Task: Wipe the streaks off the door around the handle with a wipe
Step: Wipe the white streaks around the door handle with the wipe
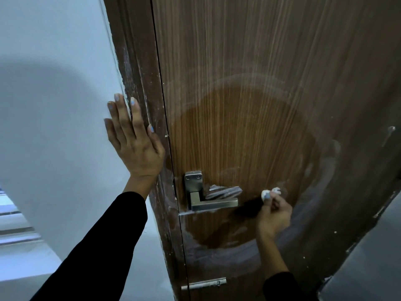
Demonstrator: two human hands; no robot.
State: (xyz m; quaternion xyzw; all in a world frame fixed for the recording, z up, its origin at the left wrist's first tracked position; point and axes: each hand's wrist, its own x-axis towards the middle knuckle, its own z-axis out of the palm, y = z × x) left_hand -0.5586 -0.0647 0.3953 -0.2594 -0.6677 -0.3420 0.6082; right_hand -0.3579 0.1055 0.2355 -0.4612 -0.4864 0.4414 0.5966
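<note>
Beside the handle (213,197), near the door's (249,127) latch edge, I keep my right hand (274,213) clenched around the balled wipe (270,193), pressing it on the wood. My left hand (134,137) lies flat and open across wall (54,105) and frame (141,61), probably for bracing. Pale streaks (217,255) ring the cleaned patch.

Brown wood-grain door (238,109) w/ pale vertical streaks (256,51), darker clean patch round silver handle (213,202), whitish haze on frame (138,88), white wipe (270,193), black sleeves (104,246), pale blue-white wall (54,61)
</note>
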